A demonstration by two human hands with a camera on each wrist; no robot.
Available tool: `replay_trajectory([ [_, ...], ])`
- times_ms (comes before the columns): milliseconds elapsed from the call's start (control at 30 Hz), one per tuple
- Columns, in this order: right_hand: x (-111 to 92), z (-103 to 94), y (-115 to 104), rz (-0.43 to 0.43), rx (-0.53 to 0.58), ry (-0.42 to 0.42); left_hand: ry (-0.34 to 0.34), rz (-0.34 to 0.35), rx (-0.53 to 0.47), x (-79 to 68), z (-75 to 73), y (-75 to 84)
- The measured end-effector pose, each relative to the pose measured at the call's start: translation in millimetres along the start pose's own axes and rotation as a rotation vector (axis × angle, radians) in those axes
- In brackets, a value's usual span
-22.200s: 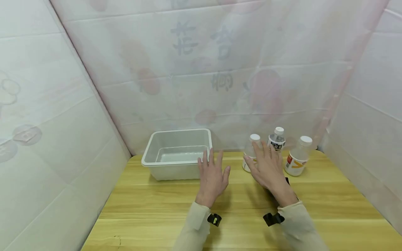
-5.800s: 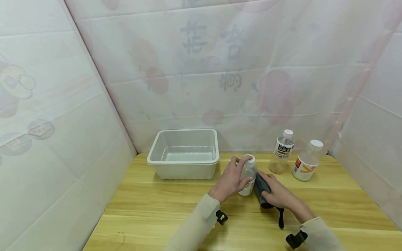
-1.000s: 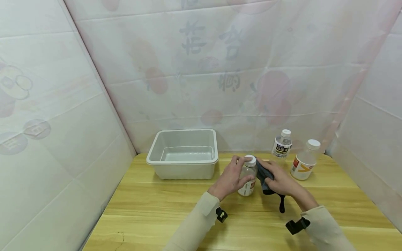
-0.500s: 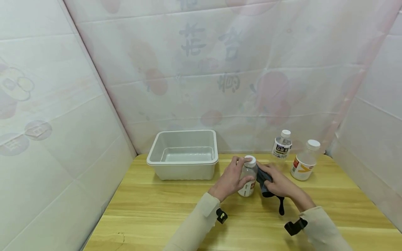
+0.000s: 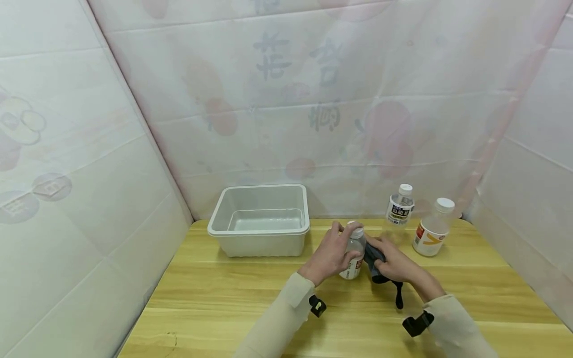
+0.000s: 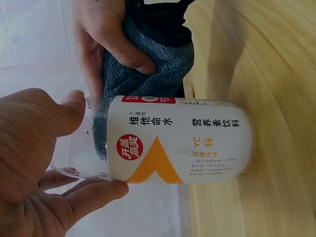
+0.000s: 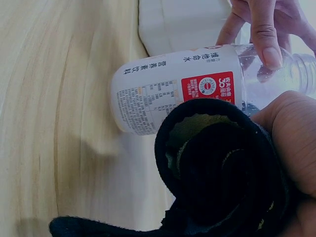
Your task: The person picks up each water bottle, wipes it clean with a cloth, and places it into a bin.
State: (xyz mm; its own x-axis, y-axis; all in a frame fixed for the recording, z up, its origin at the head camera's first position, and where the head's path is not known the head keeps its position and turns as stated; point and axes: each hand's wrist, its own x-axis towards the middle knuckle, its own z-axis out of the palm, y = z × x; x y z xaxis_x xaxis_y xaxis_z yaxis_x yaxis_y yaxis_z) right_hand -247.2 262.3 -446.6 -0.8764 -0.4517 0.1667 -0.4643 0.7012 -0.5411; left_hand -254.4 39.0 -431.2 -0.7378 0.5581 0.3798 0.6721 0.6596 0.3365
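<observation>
A clear plastic drink bottle with a white label and white cap stands upright on the wooden table. My left hand grips it round the neck and shoulder, fingers up at the cap; the left wrist view shows thumb and fingers on the clear part above the label. My right hand holds a rolled blue-grey towel against the bottle's far side from the left hand. In the right wrist view the dark rolled end of the towel overlaps the bottle, and its black strap hangs loose.
A white plastic basin stands at the back left of the table. Two more bottles stand at the back right: a slim clear bottle and a wider bottle. Fabric walls enclose the back and both sides.
Earlier both hands were spread and the bottle stood farther back; since then the left hand has gripped it and the right has taken the towel. Lately the towel shifts slightly along the bottle.
</observation>
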Motion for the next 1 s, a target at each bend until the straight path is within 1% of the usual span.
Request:
replay_trajectory([
  [300, 0.5, 4.7, 3.7, 0.024, 0.002, -0.029, 0.023, 0.027, 0.013, -2.1, 0.6, -2.8],
  [400, 1.2, 6.3, 6.1, 0.031, 0.005, -0.041, 0.03, 0.028, 0.013, -1.8, 1.0, -3.2],
  [600, 0.5, 12.3, 10.8, 0.07, 0.013, -0.095, 0.033, 0.028, 0.019, -2.0, 1.9, -3.7],
  [800, -2.9, 20.3, 14.4, 0.084, -0.008, -0.109, 0.027, 0.025, 0.039, -2.2, 5.3, -4.5],
  [867, -3.0, 22.3, 15.5, 0.099, -0.018, -0.126, 0.031, 0.026, 0.042, -2.2, 6.4, -5.1],
  [1000, -2.2, 25.4, 17.1, 0.161, -0.035, -0.192, 0.033, 0.025, 0.04, -2.5, 7.1, -5.6],
])
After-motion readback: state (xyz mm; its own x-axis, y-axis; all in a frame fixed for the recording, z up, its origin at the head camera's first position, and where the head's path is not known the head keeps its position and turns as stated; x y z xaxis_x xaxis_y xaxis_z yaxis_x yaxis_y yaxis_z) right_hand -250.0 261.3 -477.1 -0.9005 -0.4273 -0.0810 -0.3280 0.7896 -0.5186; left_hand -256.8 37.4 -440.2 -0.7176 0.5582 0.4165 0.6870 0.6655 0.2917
